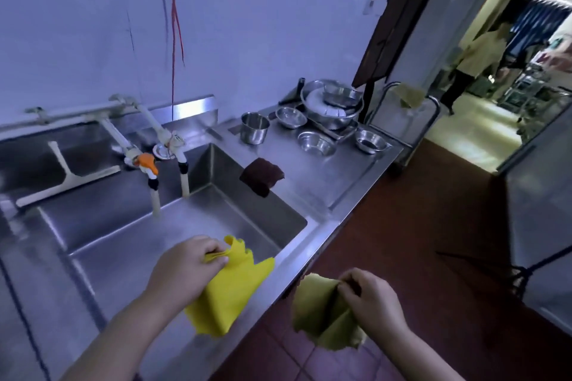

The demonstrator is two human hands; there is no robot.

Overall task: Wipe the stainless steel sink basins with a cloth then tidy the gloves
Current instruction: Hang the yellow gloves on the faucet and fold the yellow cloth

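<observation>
Hands apart, left hand (185,263) gripping yellow glove (229,294), right hand (368,297) another (322,315)

Two yellow gloves (230,291) (325,315), two hands (185,266) (371,297), one dark cloth (261,176)

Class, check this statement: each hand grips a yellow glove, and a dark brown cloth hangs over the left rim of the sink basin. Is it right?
Not quite. The head view shows the dark brown cloth over the basin's right rim. The left hand and right hand do each grip a yellow glove.
</observation>
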